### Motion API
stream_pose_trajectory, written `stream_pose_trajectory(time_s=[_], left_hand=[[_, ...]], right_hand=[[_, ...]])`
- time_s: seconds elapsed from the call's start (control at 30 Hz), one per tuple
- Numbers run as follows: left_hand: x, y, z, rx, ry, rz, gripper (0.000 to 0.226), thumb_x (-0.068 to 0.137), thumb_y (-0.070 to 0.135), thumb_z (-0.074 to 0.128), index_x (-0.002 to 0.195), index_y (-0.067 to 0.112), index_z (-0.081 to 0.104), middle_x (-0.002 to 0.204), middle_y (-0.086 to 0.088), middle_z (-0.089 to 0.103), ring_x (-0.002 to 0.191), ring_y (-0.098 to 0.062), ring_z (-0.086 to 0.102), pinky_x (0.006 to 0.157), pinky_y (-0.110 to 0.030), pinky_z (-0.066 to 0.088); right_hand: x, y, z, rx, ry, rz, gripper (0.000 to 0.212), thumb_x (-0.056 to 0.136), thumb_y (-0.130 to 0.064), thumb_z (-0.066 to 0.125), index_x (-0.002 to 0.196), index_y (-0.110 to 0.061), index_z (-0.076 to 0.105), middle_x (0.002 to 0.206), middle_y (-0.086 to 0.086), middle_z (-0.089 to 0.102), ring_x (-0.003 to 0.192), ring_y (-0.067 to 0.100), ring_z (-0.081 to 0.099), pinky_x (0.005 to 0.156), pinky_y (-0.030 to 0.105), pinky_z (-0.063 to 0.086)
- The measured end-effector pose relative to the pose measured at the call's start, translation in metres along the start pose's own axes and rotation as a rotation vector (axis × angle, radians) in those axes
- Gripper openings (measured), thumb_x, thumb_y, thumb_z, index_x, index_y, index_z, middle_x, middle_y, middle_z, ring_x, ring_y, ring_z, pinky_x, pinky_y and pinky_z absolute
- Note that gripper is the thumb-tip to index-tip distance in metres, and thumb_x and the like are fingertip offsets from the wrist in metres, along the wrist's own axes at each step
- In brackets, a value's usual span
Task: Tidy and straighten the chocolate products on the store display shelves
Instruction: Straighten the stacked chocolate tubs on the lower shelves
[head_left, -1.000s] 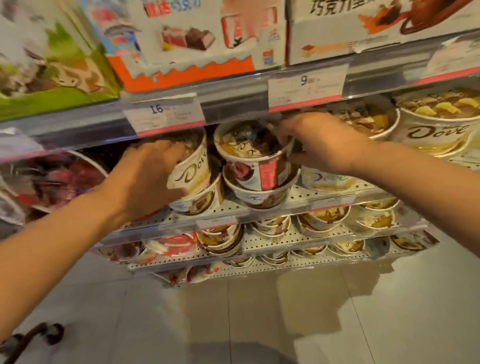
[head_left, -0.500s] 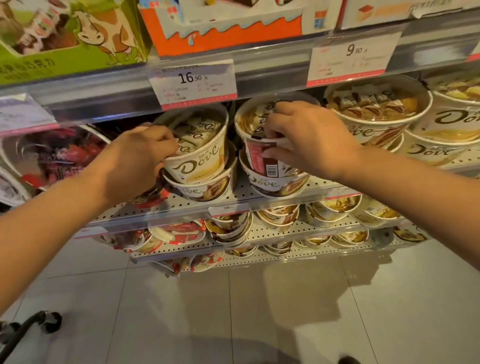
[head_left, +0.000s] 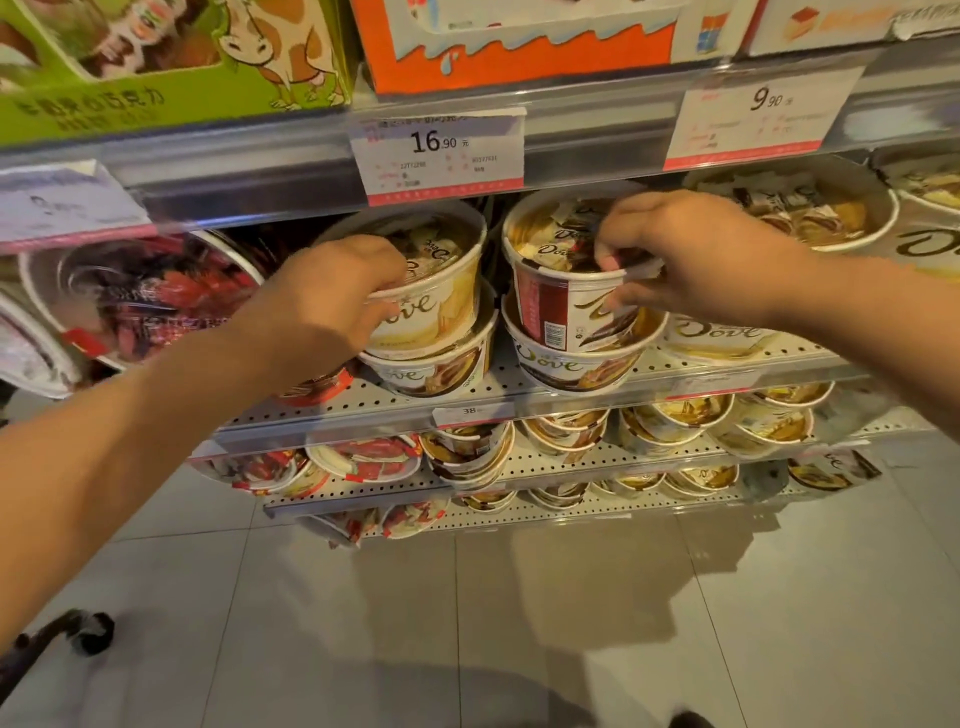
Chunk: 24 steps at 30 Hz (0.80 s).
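- Gripping the rim of a cream Dove tub, the left hand curls its fingers round it.
- The right hand pinches the rim of a red-labelled Dove tub.
- Both tubs sit stacked on lower tubs on the perforated shelf.

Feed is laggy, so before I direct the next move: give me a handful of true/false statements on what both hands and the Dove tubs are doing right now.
1. The left hand grips the rim of the upper left tub. True.
2. The right hand hangs free of the upper right tub. False: its fingers pinch that tub's rim.
3. Each held tub sits stacked on another Dove tub. True.
4. The price tag above the left stack reads 9.90. False: it reads 16.90.
5. The upper right tub shows its red label panel toward the camera. True.
6. The shelves below stand bare. False: more tubs fill them.
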<state>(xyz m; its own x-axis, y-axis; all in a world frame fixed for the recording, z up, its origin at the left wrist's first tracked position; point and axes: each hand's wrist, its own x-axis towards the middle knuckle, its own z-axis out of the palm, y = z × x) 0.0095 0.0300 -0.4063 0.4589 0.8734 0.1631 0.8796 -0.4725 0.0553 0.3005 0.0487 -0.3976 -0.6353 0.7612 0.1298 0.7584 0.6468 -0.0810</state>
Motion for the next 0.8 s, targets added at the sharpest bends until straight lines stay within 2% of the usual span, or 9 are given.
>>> stream_pose_trajectory(time_s=[0.1,0.17,0.23,0.3,0.47,0.6,0.7,0.73,0.8], left_hand=[[-0.007,-0.009,-0.004,-0.001,-0.018,-0.034,0.023,0.083,0.014,0.053,0.102,0.004,0.061,0.108,-0.009,0.060,0.100,-0.027,0.053,0.089,-0.038,0.043],[-0.008,-0.009,-0.003,-0.006,-0.049,-0.068,0.019,0.083,0.006,0.058,0.101,0.008,0.059,0.107,-0.006,0.055,0.096,-0.020,0.047,0.086,-0.034,0.040],[-0.006,-0.004,-0.001,0.006,-0.083,-0.093,0.023,0.081,0.011,0.065,0.102,0.012,0.055,0.105,-0.002,0.050,0.094,-0.015,0.041,0.083,-0.030,0.036],[-0.004,-0.001,0.002,0.001,-0.091,-0.076,0.024,0.083,0.015,0.066,0.105,0.011,0.056,0.112,-0.005,0.051,0.099,-0.021,0.046,0.086,-0.032,0.038],[0.001,-0.004,-0.001,0.029,-0.169,-0.034,0.026,0.087,0.005,0.058,0.113,0.005,0.059,0.124,-0.011,0.055,0.112,-0.030,0.050,0.093,-0.038,0.040],[-0.001,-0.009,-0.004,0.023,-0.186,-0.039,0.024,0.084,0.004,0.059,0.108,0.005,0.061,0.116,-0.011,0.060,0.106,-0.030,0.054,0.091,-0.047,0.044],[-0.003,-0.009,-0.002,-0.002,-0.152,-0.055,0.015,0.082,0.008,0.061,0.096,0.007,0.056,0.106,-0.010,0.059,0.095,-0.028,0.054,0.083,-0.045,0.046],[-0.004,-0.008,-0.001,-0.014,-0.148,-0.072,0.021,0.081,0.012,0.065,0.098,0.011,0.052,0.107,-0.009,0.056,0.095,-0.026,0.053,0.083,-0.042,0.046],[-0.008,-0.004,0.005,0.021,-0.173,-0.135,0.055,0.074,0.023,0.074,0.118,0.018,0.042,0.125,-0.006,0.046,0.108,-0.025,0.048,0.093,-0.040,0.042]], right_hand=[[0.004,-0.010,0.003,-0.033,0.062,-0.026,0.021,0.078,-0.023,0.071,0.091,-0.018,0.055,0.095,0.001,0.054,0.087,0.023,0.051,0.072,0.029,0.028],[0.008,-0.016,0.008,-0.048,0.089,-0.020,0.023,0.080,-0.025,0.069,0.097,-0.016,0.057,0.099,0.004,0.055,0.092,0.028,0.053,0.074,0.032,0.033],[0.012,-0.021,0.013,-0.033,0.110,0.009,0.025,0.081,-0.027,0.068,0.099,-0.014,0.056,0.102,0.007,0.056,0.094,0.030,0.054,0.074,0.031,0.035],[0.015,-0.024,0.018,-0.055,0.108,0.041,0.026,0.082,-0.027,0.066,0.101,-0.013,0.056,0.105,0.009,0.056,0.096,0.031,0.053,0.074,0.031,0.036],[0.019,-0.026,0.021,-0.094,0.067,0.076,0.030,0.084,-0.029,0.064,0.106,-0.013,0.053,0.107,0.010,0.056,0.098,0.030,0.054,0.074,0.030,0.033],[0.021,-0.028,0.019,-0.081,0.011,0.104,0.050,0.088,-0.034,0.057,0.132,-0.015,0.044,0.123,0.014,0.049,0.109,0.032,0.051,0.085,0.035,0.041],[0.021,-0.032,0.021,-0.157,-0.032,0.096,0.059,0.089,-0.042,0.053,0.141,-0.022,0.036,0.134,0.014,0.042,0.120,0.034,0.040,0.099,0.041,0.035],[0.020,-0.034,0.024,-0.205,-0.042,0.110,0.067,0.084,-0.048,0.056,0.142,-0.023,0.033,0.137,0.013,0.040,0.123,0.034,0.037,0.100,0.043,0.034],[0.013,-0.038,0.031,-0.277,-0.026,0.153,0.090,0.070,-0.055,0.069,0.143,-0.022,0.027,0.139,0.012,0.038,0.125,0.034,0.037,0.099,0.047,0.034]])
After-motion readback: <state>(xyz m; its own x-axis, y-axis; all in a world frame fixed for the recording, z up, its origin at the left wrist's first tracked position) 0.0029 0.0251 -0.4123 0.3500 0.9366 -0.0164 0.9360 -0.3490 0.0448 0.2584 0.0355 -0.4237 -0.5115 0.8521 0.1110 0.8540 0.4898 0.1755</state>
